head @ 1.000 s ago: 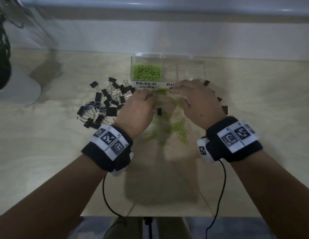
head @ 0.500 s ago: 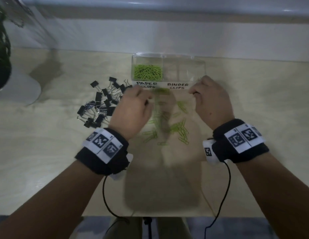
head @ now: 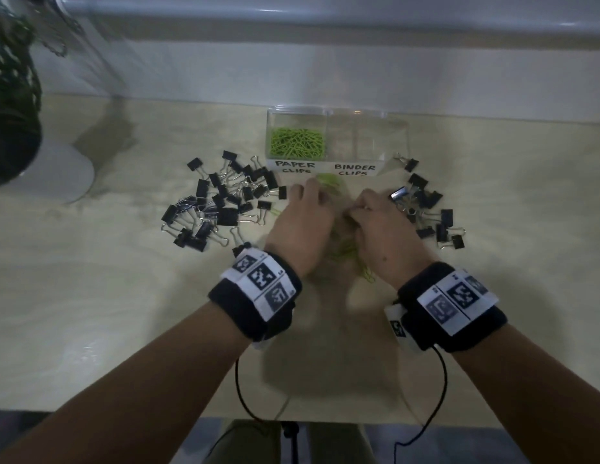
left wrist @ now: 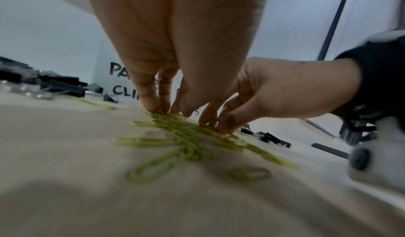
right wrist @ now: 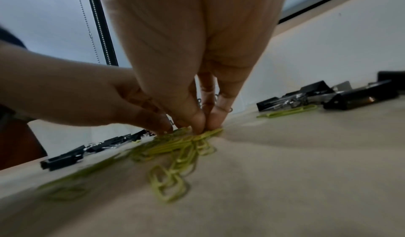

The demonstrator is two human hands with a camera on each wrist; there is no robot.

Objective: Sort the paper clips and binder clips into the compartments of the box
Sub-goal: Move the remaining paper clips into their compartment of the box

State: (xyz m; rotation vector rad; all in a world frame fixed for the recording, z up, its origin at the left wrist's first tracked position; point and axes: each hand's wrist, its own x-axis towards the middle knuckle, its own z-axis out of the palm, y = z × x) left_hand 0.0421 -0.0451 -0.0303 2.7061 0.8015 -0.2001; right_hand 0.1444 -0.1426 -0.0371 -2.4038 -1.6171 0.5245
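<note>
A clear two-part box [head: 395,135] stands at the back, labelled PAPER CLIPS and BINDER CLIPS. Green paper clips [head: 298,144] fill its left part; the right part looks empty. Loose green paper clips [head: 345,252] [left wrist: 186,140] [right wrist: 175,147] lie in a heap before the box. My left hand [head: 320,195] [left wrist: 168,111] pinches at the heap's far side with thumb and fingertips. Close beside it, my right hand [head: 357,209] [right wrist: 203,124] pinches the same heap. Black binder clips lie in a left pile [head: 224,202] and a right pile [head: 425,209].
A white plant pot [head: 47,172] stands at the far left of the pale wooden table [head: 124,296]. A wall runs behind the box. Thin black cables [head: 240,386] hang from both wristbands over the table's near edge.
Both hands have come away from the box front and closed in toward each other, down onto the heap of paper clips. The right pile of binder clips is now uncovered.
</note>
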